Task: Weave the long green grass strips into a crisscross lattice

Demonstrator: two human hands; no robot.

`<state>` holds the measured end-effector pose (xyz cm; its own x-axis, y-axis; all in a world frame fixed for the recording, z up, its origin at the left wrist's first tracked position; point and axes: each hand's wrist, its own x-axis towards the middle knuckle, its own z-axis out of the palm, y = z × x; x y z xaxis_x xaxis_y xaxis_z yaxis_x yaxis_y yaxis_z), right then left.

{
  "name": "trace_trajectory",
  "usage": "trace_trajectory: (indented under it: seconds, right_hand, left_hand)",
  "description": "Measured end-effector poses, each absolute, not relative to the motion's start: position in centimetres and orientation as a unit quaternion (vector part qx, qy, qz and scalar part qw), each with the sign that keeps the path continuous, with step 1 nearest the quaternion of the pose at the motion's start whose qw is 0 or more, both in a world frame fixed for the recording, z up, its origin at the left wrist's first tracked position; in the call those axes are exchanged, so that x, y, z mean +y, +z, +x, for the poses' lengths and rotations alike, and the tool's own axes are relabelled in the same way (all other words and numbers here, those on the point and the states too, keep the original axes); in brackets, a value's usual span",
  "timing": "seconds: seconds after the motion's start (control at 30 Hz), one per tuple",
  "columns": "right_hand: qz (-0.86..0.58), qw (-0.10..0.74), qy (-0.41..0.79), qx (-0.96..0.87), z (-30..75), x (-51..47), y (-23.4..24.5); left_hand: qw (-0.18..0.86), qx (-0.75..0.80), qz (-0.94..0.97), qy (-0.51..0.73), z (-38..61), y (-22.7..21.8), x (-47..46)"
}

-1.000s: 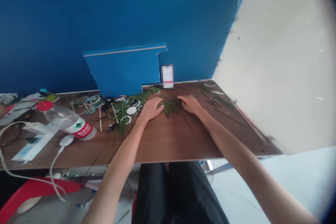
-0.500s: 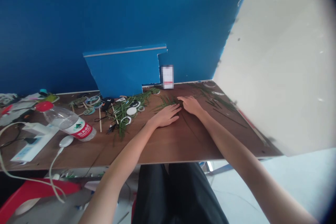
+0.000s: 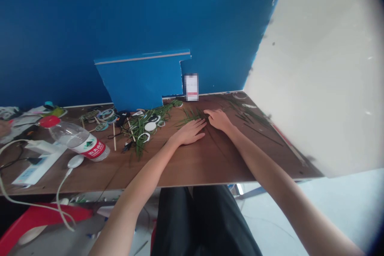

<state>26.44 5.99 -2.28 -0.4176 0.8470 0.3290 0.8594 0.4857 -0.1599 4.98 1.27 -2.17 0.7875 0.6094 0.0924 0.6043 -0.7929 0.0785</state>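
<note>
- Blue wall at the back, brown bench below it; landmark for all positions: the blue board propped up against that wall.
- Green leaf strips: small bunch on the bench, right of the blue board and toward you.
- Your left hand: right of the blue board, nearer you, palm down at the near edge of those strips. Grip flat, fingers out straight, nothing enclosed; can't tell if a strip is pinned underneath.
- Your right hand: farther right of the blue board, just beside the same strips. Grip loosely curled; can't tell if it has hold of anything.
- Leaf pile: in front of the blue board, white disc on it.
- Bottle, red cap: left of the blue board, toward you. Power strip farther left.
- White card, pixelated: just right of the blue board.
</note>
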Motion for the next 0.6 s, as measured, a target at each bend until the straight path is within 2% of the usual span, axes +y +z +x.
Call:
trace_trajectory:
  seconds: [0.6]
  right_hand:
    - [-0.533,0.193,-0.016,-0.824,26.96,6.12,-2.17]
  left_hand:
    - [0.020,0.324,0.943,0.071,4.87,-2.49,1.41]
